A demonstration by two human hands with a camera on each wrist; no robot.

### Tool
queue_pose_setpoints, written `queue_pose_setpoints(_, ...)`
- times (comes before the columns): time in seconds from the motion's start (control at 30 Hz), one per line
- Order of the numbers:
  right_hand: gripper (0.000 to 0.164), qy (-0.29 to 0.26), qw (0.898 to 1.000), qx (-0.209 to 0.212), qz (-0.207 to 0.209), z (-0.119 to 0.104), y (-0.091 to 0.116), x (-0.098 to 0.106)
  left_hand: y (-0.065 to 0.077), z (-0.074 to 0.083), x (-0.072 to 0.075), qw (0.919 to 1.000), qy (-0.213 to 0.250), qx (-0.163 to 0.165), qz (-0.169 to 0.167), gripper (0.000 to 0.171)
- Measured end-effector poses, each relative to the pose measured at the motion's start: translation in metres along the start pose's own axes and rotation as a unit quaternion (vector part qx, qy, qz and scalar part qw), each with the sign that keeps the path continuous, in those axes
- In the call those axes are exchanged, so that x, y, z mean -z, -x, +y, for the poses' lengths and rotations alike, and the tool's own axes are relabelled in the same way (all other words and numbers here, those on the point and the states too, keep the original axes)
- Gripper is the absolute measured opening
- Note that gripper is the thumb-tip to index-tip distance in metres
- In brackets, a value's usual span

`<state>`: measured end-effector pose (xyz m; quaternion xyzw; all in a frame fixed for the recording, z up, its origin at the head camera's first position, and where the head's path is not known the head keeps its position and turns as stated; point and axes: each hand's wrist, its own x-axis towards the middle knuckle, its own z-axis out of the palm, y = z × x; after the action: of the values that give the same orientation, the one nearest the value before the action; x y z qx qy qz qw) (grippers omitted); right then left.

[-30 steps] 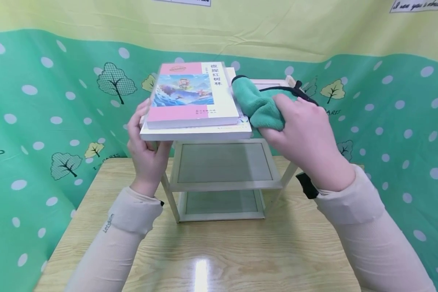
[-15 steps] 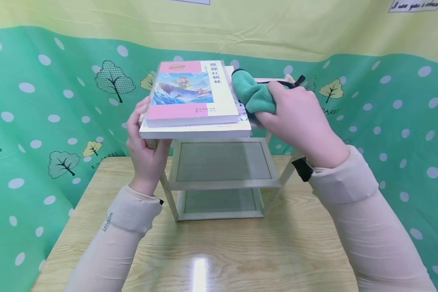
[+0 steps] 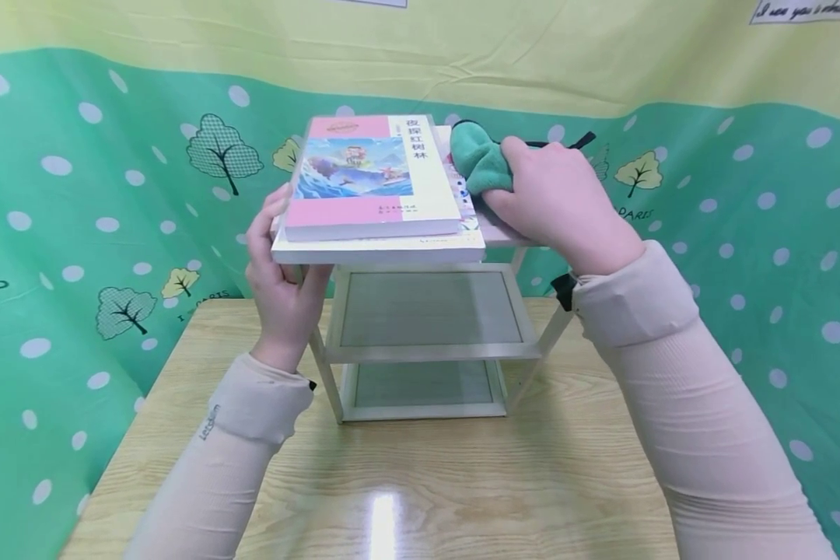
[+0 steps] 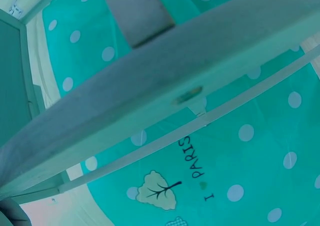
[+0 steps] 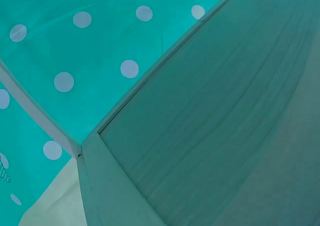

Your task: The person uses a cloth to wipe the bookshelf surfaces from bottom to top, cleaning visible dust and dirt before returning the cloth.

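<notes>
In the head view, a pink-and-white book [image 3: 364,175] lies on a larger white book [image 3: 385,250], stacked at the left of the top tier of a pale wooden shelf rack [image 3: 434,354]. My left hand [image 3: 280,288] grips the rack's upper left side beside the books, thumb in front and fingers along the edge. My right hand [image 3: 560,198] holds a bunched green plush cloth [image 3: 479,159] with black edging against the top tier [image 3: 500,232], just right of the books. The right fingers are mostly hidden behind the back of the hand.
The rack's middle panel [image 3: 430,307] and lower panel [image 3: 420,383] show under the top tier. It stands on a wood-grain table [image 3: 420,482]. A green and yellow patterned curtain [image 3: 147,202] hangs behind and along both sides. A curved wooden rail [image 4: 150,80] crosses the left wrist view.
My right hand has moved the green cloth away from me and a little left along the top tier, uncovering its near right edge. The left hand and the books have stayed put.
</notes>
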<state>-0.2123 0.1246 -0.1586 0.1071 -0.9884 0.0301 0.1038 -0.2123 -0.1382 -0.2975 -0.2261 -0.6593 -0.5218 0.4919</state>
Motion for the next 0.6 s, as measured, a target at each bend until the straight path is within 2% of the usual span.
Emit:
queue_pose_setpoints(0.17, 0.034, 0.002, 1.000, -0.001, -0.018, 0.000, -0.008, 0.001, 0.000, 0.000, 0.001, 1.0000, -0.004, 0.003, -0.002, 0.086)
queue_pose_setpoints(0.37, 0.041, -0.003, 0.998, -0.025, -0.050, 0.000, -0.015, 0.001, 0.000, 0.001, 0.001, 0.9999, -0.008, 0.005, -0.004, 0.086)
queue_pose_setpoints(0.6, 0.036, 0.003, 0.999, -0.013, -0.035, 0.004, -0.015, 0.001, 0.001, 0.003, 0.001, 0.9998, -0.011, 0.014, -0.009, 0.085)
